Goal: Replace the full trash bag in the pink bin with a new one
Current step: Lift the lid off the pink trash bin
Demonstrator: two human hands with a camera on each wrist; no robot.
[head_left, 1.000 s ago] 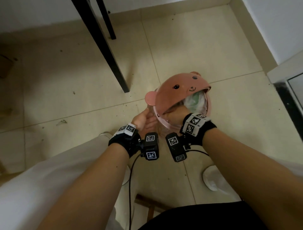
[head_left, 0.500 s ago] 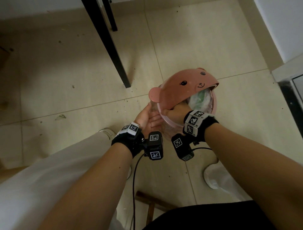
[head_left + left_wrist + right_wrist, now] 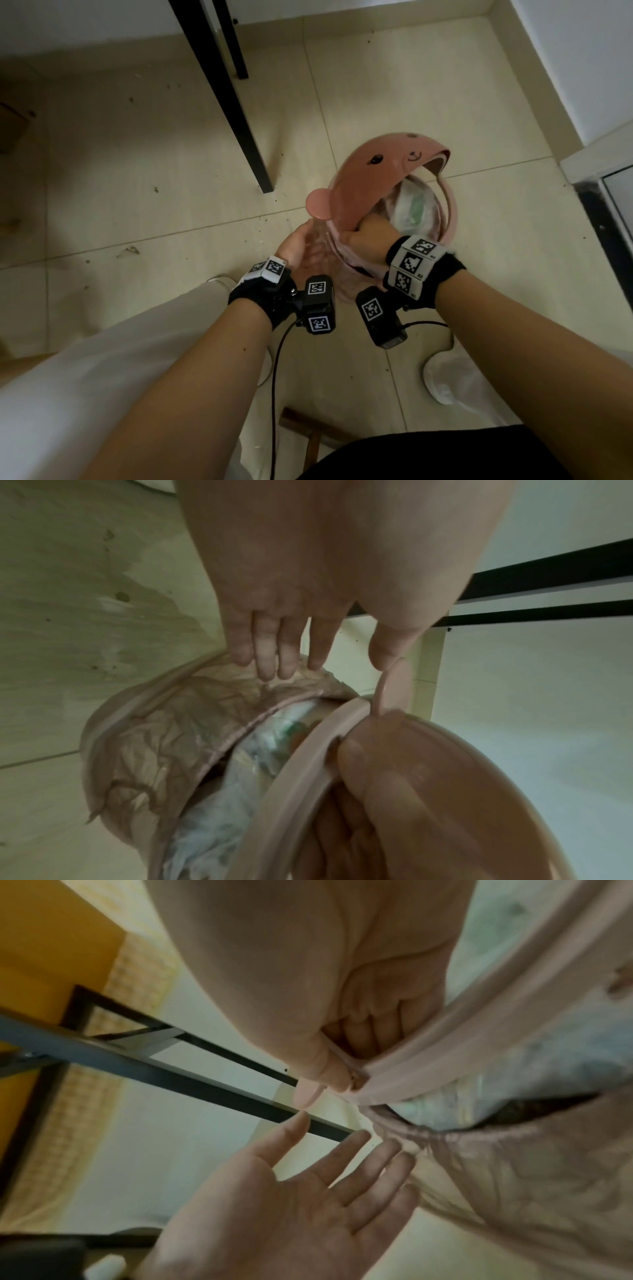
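Note:
The pink bin (image 3: 452, 219) stands on the floor tiles, its bear-face lid (image 3: 373, 178) tilted up on edge. My right hand (image 3: 368, 230) grips the lid's near rim (image 3: 445, 1047), thumb outside and fingers curled underneath. Beneath the lid the full trash bag (image 3: 412, 209) shows whitish waste with a green bit. The bag's crinkled pinkish edge (image 3: 178, 723) is folded over the bin's rim. My left hand (image 3: 301, 246) is open beside the bin, and its straight fingertips (image 3: 274, 666) touch that folded edge just below the lid's round ear (image 3: 390, 685).
Two black table legs (image 3: 233, 102) slant down to the floor left of and behind the bin. A dark door frame (image 3: 603, 233) runs along the right. My white shoe (image 3: 445, 377) is near the bin, and a wooden piece (image 3: 308, 428) lies by my legs.
The right hand has raised the lid, so it stands steeper and the bag's contents show more. The left hand has stayed at the bin's near rim.

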